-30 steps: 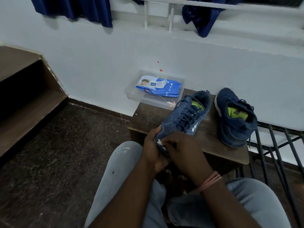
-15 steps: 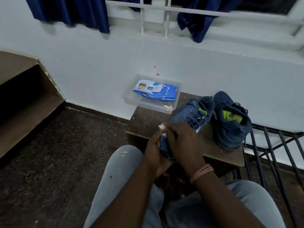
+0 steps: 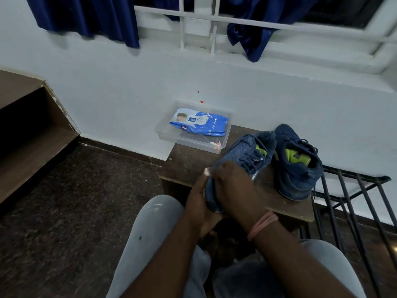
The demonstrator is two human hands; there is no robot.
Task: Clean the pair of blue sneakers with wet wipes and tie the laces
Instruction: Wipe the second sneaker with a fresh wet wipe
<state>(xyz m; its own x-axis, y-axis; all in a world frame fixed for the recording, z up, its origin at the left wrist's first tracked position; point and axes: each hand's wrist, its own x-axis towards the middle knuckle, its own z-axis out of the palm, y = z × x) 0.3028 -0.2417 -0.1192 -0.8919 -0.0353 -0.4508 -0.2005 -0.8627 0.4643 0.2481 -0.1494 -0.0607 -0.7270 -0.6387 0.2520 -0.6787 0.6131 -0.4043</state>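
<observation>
Gripping sneaker [image 3: 240,155] toe: left hand [image 3: 198,208]; right hand [image 3: 234,188] pinching wipe [image 3: 207,171]; pack [image 3: 198,123] reads "mee mee".

Blue sneakers [image 3: 298,162] (lime insoles), blue-white wipes pack [image 3: 198,124]

From here, the toe of the near sneaker [image 3: 240,155] is buried under the right hand [image 3: 234,190], and the left hand [image 3: 198,205] covers its sole side at about eight o'clock. Only a white scrap of wipe [image 3: 207,171] peeks out between them. The small print on the wipes pack [image 3: 199,124] is too small to read. The curtains [image 3: 86,16] run off at twelve o'clock, the railing [image 3: 352,203] off at four.
</observation>
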